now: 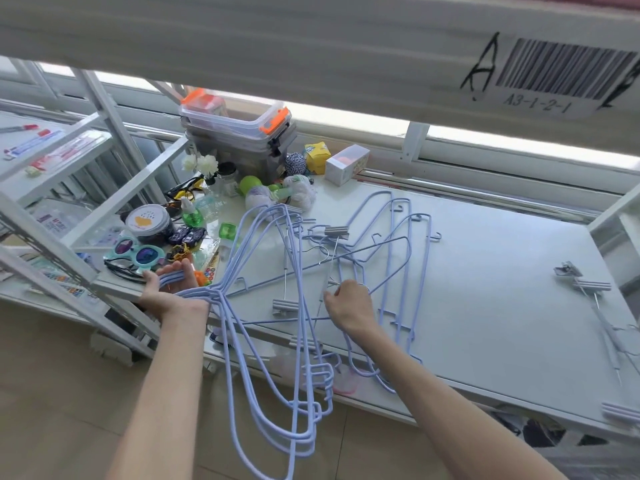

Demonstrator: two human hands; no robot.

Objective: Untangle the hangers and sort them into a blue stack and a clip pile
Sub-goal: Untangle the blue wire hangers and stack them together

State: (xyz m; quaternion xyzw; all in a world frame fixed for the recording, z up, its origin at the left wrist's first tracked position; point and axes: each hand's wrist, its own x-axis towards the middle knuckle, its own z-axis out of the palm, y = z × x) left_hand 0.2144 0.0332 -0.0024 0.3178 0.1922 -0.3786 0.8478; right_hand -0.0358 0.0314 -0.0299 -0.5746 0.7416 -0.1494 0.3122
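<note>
A bunch of blue hangers [263,341] hangs over the front edge of the table [485,289]. Their hooks are gripped in the left hand [169,292], with its fingers curled round them. On the table, near the same front edge, lies a tangle [381,244] of blue and clip hangers, and the right hand [349,306] pinches a thin wire in it. At the table's right end lie a few clip hangers [588,289]. At its back left corner stand plastic boxes [239,140].
</note>
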